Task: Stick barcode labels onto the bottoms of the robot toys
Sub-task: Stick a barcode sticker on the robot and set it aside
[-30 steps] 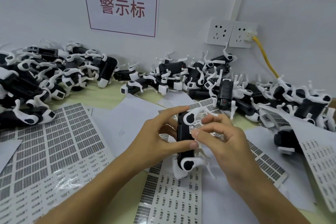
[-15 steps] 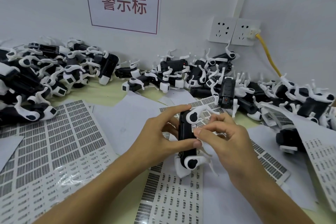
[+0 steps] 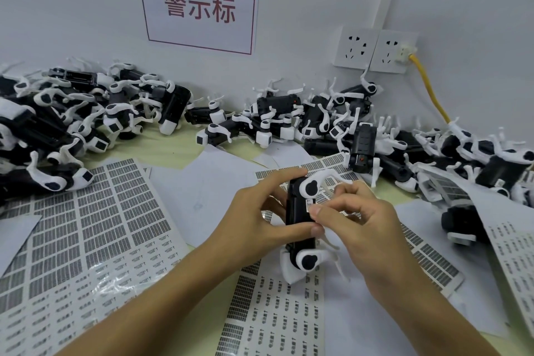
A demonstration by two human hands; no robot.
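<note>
A black and white robot toy (image 3: 299, 217) is held upside down at the middle of the table, its black underside facing me. My left hand (image 3: 257, 217) grips its body, fingers over the far end and thumb across the near part. My right hand (image 3: 358, 222) pinches a small white barcode label (image 3: 309, 203) against the toy's underside near a white leg. Label sheets lie beneath: one sheet (image 3: 274, 315) near me and a large sheet (image 3: 86, 225) at the left.
Piles of black and white robot toys line the wall at the left (image 3: 72, 124), middle (image 3: 303, 118) and right (image 3: 476, 159). Another label sheet (image 3: 517, 257) droops at the right edge. A yellow cable (image 3: 430, 92) runs from wall sockets (image 3: 375, 49). A red-lettered sign (image 3: 199, 6) hangs above.
My right hand's fingertips have shifted slightly on the toy's underside while my left hand keeps its grip. The view has tilted a little downward.
</note>
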